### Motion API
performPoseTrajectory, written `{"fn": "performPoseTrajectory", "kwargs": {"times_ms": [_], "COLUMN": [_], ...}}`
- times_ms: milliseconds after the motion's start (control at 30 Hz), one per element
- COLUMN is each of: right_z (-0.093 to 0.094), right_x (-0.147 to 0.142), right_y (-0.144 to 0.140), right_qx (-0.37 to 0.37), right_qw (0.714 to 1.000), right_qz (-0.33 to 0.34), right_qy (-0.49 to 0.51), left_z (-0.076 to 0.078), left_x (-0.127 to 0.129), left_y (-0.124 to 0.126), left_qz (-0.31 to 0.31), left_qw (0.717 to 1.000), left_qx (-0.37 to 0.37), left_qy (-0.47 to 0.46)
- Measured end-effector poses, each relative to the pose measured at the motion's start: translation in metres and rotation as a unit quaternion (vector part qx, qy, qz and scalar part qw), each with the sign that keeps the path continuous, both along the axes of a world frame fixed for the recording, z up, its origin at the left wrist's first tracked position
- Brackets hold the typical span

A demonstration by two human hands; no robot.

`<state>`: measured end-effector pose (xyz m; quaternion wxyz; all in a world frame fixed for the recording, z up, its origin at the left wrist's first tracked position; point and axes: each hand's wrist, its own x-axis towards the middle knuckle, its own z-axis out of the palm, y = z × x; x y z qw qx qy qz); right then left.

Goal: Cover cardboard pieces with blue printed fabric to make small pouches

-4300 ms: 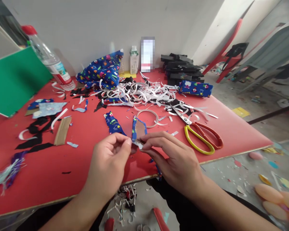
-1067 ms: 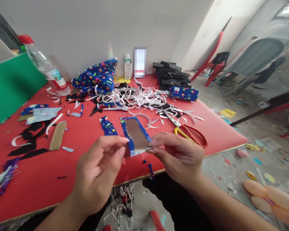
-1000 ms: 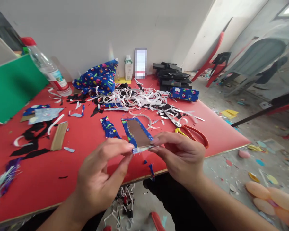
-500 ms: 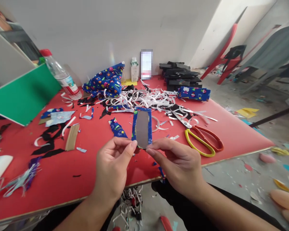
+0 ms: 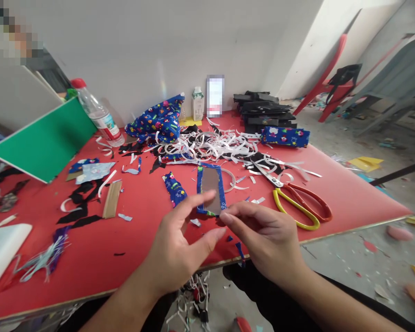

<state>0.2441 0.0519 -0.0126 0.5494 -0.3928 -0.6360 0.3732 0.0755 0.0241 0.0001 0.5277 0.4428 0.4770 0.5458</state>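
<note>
Right hand (image 5: pixel 266 235) pinches the fabric-edged card (image 5: pixel 210 189) by its near end above the table's (image 5: pixel 332 184) front edge; left hand (image 5: pixel 180 244), spread and seemingly empty, should steady it gently.

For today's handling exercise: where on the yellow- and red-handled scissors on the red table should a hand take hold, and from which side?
Take the scissors by the two handle loops, probably coming in from the table's near right edge. The loops point toward that edge and lie flat on bare table, while the blades point away into the white paper strips.
</note>
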Motion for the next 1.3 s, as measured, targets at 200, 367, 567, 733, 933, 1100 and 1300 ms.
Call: {"fn": "performPoseTrajectory", "kwargs": {"times_ms": [200,367,567,733,933,1100,1300], "right_z": [-0.004,-0.005,0.005,0.005,0.005,0.004,0.005], "right_x": [-0.004,-0.010,-0.006,-0.003,-0.001,0.000,0.001], "right_y": [-0.007,-0.009,-0.003,-0.001,0.003,0.006,0.003], "right_qx": [-0.065,-0.110,-0.264,-0.319,-0.327,-0.378,-0.399], "right_qw": [0.996,0.988,0.943,0.915,0.900,0.880,0.847], "right_qz": [0.004,-0.003,0.076,0.111,0.148,0.168,0.179], "right_qy": [0.060,0.111,0.189,0.222,0.245,0.231,0.303], "left_z": [-0.003,-0.014,-0.015,-0.014,-0.021,-0.017,-0.017], "left_x": [0.011,0.022,0.014,0.011,0.007,0.003,0.001], "left_y": [0.000,-0.002,0.002,0.005,0.005,0.001,-0.005], "left_qz": [0.058,0.120,0.098,0.083,0.078,0.067,0.064], "left_qw": [0.998,0.990,0.995,0.994,0.993,0.994,0.993], "left_qx": [0.023,-0.008,-0.010,-0.031,-0.042,0.018,0.087], "left_qy": [0.031,-0.071,0.003,-0.065,-0.078,0.082,0.052]}}
